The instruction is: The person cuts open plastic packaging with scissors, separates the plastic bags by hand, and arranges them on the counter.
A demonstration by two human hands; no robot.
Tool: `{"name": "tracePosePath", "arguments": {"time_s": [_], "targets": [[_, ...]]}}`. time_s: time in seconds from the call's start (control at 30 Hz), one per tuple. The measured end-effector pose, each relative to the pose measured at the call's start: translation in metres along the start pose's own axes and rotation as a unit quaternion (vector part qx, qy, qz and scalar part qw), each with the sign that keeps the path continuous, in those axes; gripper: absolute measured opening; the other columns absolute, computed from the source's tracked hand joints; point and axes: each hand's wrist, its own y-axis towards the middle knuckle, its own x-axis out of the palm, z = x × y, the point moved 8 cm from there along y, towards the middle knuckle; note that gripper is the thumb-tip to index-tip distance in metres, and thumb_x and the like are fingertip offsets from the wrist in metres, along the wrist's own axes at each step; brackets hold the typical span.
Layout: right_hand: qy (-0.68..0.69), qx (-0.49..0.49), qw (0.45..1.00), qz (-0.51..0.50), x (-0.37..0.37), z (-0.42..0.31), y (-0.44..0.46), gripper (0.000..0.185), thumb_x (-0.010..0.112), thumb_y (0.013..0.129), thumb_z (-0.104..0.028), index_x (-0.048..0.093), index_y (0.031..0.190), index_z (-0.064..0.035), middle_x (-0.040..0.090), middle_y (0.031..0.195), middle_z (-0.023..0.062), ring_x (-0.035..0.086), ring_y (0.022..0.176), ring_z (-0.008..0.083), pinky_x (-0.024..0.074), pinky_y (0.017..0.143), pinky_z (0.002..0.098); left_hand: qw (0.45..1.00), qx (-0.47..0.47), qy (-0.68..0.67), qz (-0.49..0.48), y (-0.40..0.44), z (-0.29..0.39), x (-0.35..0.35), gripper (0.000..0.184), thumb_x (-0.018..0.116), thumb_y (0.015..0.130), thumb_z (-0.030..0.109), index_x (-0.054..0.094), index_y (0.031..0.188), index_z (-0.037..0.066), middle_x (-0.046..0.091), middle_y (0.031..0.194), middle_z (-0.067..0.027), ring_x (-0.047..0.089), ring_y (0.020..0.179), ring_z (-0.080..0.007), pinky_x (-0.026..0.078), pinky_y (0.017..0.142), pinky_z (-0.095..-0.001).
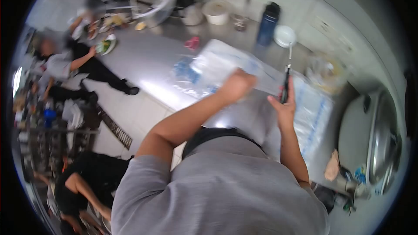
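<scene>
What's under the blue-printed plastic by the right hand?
Steel counter shows around the blue-printed plastic; anything directly beneath is covered, so can't tell. The right hand holds a black-handled tool next to it.

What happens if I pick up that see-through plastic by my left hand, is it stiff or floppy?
The plastic by your left hand will likely be floppy, since it looks thin and creased. It's probably light, being film-like. It may slide easily, as the metal counter beneath looks smooth and shiny.
</scene>
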Motion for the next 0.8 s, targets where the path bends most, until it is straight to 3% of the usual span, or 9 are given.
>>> {"name": "tracePosePath", "arguments": {"time_s": [0.1, 0.17, 0.27, 0.37, 0.43, 0.47, 0.53, 0.6, 0.8], "targets": [[-0.138, -0.13, 0.982, 0.01, 0.026, -0.034, 0.012, 0.071, 0.065, 0.076, 0.006, 0.042, 0.142, -0.0085, 0.056, 0.108, 0.0055, 0.053, 0.099, 0.0159, 0.0426, 0.09, 0.0296, 0.981, -0.032, -0.179, 0.061, 0.018, 0.042, -0.035, 0.01, 0.059, 0.085, 0.014, 0.06, 0.091, 0.007, 0.063, 0.079, -0.0154, 0.062, 0.079, -0.0364, 0.049, 0.07, -0.0432], [-0.003, -0.077, 0.997, -0.011, 0.022, -0.012, 0.033, 0.067, 0.065, 0.076, 0.006, 0.046, 0.139, -0.0086, 0.056, 0.108, 0.0052, 0.053, 0.098, 0.0156, 0.0434, 0.089, 0.0302, 0.953, -0.069, -0.269, 0.12, 0.019, 0.053, -0.068, 0.011, 0.06, 0.088, 0.016, 0.059, 0.093, 0.007, 0.061, 0.073, -0.0134, 0.061, 0.067, -0.0305, 0.048, 0.061, -0.0375], [-0.068, -0.151, 0.986, 0.01, 0.024, -0.065, 0.051, 0.065, 0.059, 0.079, 0.006, 0.044, 0.14, -0.0072, 0.055, 0.107, 0.0048, 0.05, 0.097, 0.0141, 0.0414, 0.089, 0.0286, 0.932, -0.151, -0.315, 0.093, 0.01, 0.037, -0.078, 0.009, 0.059, 0.091, 0.013, 0.059, 0.096, 0.007, 0.058, 0.068, -0.0097, 0.057, 0.057, -0.0207, 0.046, 0.056, -0.0319], [-0.038, -0.142, 0.989, 0.009, 0.028, -0.088, 0.064, 0.059, 0.055, 0.085, -0.003, 0.04, 0.141, -0.0044, 0.055, 0.11, 0.0048, 0.049, 0.096, 0.0119, 0.0398, 0.088, 0.0246, 0.822, -0.34, -0.416, 0.188, -0.01, -0.046, -0.056, 0.008, 0.057, 0.09, 0.009, 0.059, 0.098, 0.007, 0.056, 0.066, -0.0065, 0.052, 0.056, -0.0139, 0.044, 0.055, -0.0301], [0.102, -0.086, 0.99, -0.045, 0.022, -0.078, 0.075, 0.055, 0.054, 0.091, -0.012, 0.038, 0.142, -0.0025, 0.056, 0.114, 0.0044, 0.051, 0.094, 0.0098, 0.0397, 0.086, 0.0209, 0.774, -0.429, -0.395, 0.247, -0.033, -0.123, -0.023, 0.007, 0.056, 0.089, 0.007, 0.06, 0.095, 0.007, 0.058, 0.067, -0.0065, 0.054, 0.059, -0.0144, 0.046, 0.057, -0.031], [0.158, -0.065, 0.984, -0.052, 0.023, -0.074, 0.072, 0.056, 0.05, 0.094, -0.025, 0.035, 0.143, -0.0017, 0.056, 0.117, 0.0062, 0.051, 0.095, 0.0112, 0.0392, 0.088, 0.0218, 0.826, -0.431, -0.248, 0.265, -0.046, -0.158, -0.014, 0.006, 0.059, 0.088, 0.01, 0.063, 0.091, 0.006, 0.062, 0.071, -0.0102, 0.059, 0.063, -0.0202, 0.049, 0.062, -0.0337], [0.217, -0.022, 0.974, -0.068, 0.023, -0.063, 0.062, 0.057, 0.049, 0.095, -0.027, 0.033, 0.144, -0.0016, 0.055, 0.123, 0.0105, 0.051, 0.096, 0.0125, 0.0398, 0.09, 0.0251, 0.852, -0.412, -0.059, 0.319, -0.071, -0.191, -0.005, 0.011, 0.061, 0.086, 0.013, 0.064, 0.09, 0.004, 0.066, 0.083, -0.0198, 0.064, 0.084, -0.0349, 0.05, 0.075, -0.0428], [0.219, -0.017, 0.97, -0.103, 0.024, -0.065, 0.047, 0.061, 0.049, 0.095, -0.025, 0.029, 0.146, 0.0011, 0.051, 0.13, 0.0151, 0.048, 0.111, 0.0181, 0.0352, 0.096, 0.0296, 0.865, -0.451, -0.033, 0.22, -0.098, -0.26, 0.047, 0.025, 0.057, 0.088, 0.025, 0.063, 0.093, 0.001, 0.066, 0.085, -0.0222, 0.064, 0.084, -0.0392, 0.051, 0.075, -0.0452], [0.169, 0.014, 0.983, -0.071, -0.014, -0.039, 0.029, 0.07, 0.056, 0.078, 0.006, 0.034, 0.144, -0.0037, 0.054, 0.112, 0.0079, 0.051, 0.095, 0.0146, 0.0429, 0.087, 0.0261, 0.819, -0.522, -0.012, 0.238, -0.116, -0.256, 0.005, 0.021, 0.055, 0.091, 0.025, 0.061, 0.097, 0.006, 0.068, 0.084, -0.0185, 0.065, 0.082, -0.0381, 0.05, 0.073, -0.0445]]}}
